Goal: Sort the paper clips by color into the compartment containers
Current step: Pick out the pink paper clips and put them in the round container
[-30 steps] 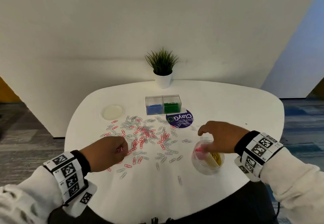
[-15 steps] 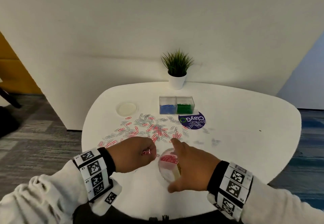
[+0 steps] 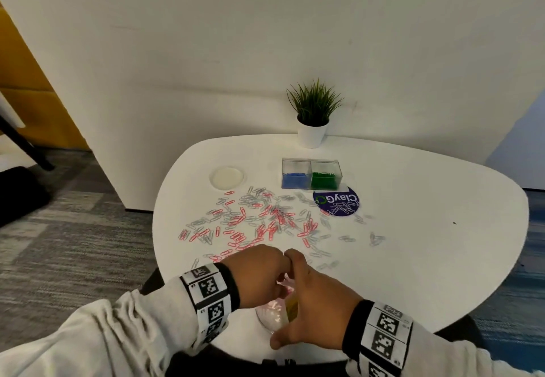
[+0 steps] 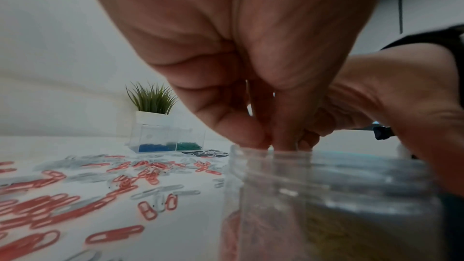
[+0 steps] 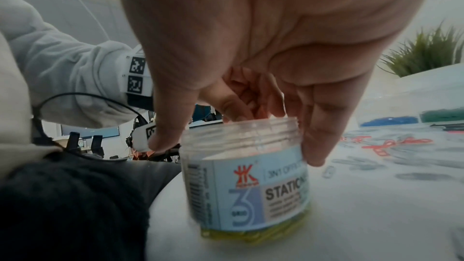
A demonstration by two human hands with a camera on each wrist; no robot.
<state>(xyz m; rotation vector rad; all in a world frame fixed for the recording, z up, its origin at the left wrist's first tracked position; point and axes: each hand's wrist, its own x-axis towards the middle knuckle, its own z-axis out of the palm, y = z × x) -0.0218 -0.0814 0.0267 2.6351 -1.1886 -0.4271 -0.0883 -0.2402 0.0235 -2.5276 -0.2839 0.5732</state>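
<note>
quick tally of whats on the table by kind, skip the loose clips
round jar: 1
clear two-compartment box: 1
white disc: 1
potted plant: 1
round purple sticker: 1
total: 5

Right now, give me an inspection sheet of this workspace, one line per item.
Surface: white table, rounded.
Job's things: round jar near front edge; clear box holds blue and green clips; red and silver paper clips loose.
Clutter: white lid, purple sticker.
Hands: right hand grips jar; left hand fingers bunched over its mouth.
Cables: black cable by left sleeve.
Surroundings: potted plant, white wall, carpet.
</note>
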